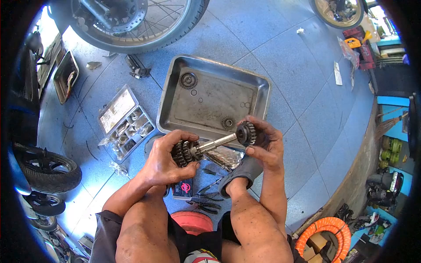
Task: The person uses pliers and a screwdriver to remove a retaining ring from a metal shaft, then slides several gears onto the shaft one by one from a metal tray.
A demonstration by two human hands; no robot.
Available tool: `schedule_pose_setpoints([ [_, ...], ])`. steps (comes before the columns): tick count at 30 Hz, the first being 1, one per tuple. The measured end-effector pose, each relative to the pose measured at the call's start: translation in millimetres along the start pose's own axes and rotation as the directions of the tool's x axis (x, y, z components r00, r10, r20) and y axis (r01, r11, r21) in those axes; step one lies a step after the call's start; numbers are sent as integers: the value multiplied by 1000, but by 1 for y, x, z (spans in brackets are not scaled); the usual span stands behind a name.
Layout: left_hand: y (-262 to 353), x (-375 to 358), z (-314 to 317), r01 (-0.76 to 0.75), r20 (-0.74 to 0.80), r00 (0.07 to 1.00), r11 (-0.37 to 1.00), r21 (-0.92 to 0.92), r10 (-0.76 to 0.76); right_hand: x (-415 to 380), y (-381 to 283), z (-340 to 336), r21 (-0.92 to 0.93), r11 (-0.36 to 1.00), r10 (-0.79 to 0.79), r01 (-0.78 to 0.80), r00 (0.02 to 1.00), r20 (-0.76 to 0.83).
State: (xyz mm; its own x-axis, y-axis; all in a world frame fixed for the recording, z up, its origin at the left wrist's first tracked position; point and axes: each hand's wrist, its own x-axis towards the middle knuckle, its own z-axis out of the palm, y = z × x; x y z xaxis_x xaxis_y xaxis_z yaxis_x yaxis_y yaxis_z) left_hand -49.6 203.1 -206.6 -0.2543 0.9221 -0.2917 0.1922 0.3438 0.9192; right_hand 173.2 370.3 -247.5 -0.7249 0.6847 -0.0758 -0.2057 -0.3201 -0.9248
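Observation:
My left hand (pixel 169 155) is closed around the geared end of a metal gear shaft (pixel 215 143), its dark toothed gears showing between thumb and fingers. At the shaft's other end, my right hand (pixel 266 142) grips a single dark gear (pixel 246 133) by its rim; the gear sits at the shaft's tip. Both hands hold the parts over the near edge of a metal tray (pixel 210 125). Inside the tray lie a larger gear (pixel 189 80), a smaller gear (pixel 228 122) and several thin rings (pixel 194 92).
Left of the tray sits an open compartment box (pixel 127 125) of small parts. Pliers (pixel 204 206) and other tools lie between my feet, beside a dark box (pixel 182 188). A motorcycle wheel (pixel 144 26) stands beyond the tray. An orange coiled hose (pixel 324 228) is at lower right.

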Motion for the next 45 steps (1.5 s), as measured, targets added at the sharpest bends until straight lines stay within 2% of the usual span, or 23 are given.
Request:
schedule_pose_setpoints([
  [1,-1,1,1,3,-1,1000,1000,1,-3,2,-2,2,-69,998,-7,10,999,50],
  [3,-5,1,3,-156,-22,987,987,29,156,5,-6,1,-135,991,-4,19,994,113],
  [4,-6,1,4,-148,-27,988,988,31,149,6,-7,1,-201,979,0,35,985,175],
  [7,-5,1,4,-164,-40,985,985,52,166,7,-10,2,-234,972,6,31,988,156],
  [8,-4,2,3,-222,-40,973,971,87,226,7,-12,3,-225,974,9,28,987,161],
  [10,-4,3,4,-308,-21,949,940,148,314,6,-16,6,-273,959,133,-76,971,199],
  [13,0,2,9,-315,-16,947,937,147,321,5,-13,19,-333,938,177,-98,960,216],
  [17,1,1,8,-275,-68,955,946,169,290,5,-5,24,-259,958,176,-123,965,192],
  [26,1,0,8,-310,-81,943,940,144,324,7,-9,26,-252,962,163,-107,964,212],
  [30,-2,2,8,-313,-72,943,940,133,325,7,-13,30,-320,944,156,-80,963,221],
  [33,-4,3,6,-312,-81,944,944,105,321,2,-6,33,-229,967,153,-109,971,184],
  [35,-4,1,3,-272,-67,959,960,62,276,-2,-4,34,-19,990,142,-142,989,38],
  [37,-2,1,2,-281,-67,956,957,66,285,-3,-9,32,-64,990,127,-126,992,5],
  [40,-2,2,1,-266,-53,962,962,60,269,-5,-8,22,-166,984,70,-59,996,62],
  [42,-4,2,1,-288,-32,957,958,13,288,-6,-5,17,82,983,159,-162,987,39],
  [43,-6,1,1,-281,-37,959,960,18,282,-4,-8,17,88,982,162,-166,986,46],
  [45,-8,-1,-1,-253,-34,966,967,42,255,-2,-21,21,304,936,213,-179,974,-81],
])
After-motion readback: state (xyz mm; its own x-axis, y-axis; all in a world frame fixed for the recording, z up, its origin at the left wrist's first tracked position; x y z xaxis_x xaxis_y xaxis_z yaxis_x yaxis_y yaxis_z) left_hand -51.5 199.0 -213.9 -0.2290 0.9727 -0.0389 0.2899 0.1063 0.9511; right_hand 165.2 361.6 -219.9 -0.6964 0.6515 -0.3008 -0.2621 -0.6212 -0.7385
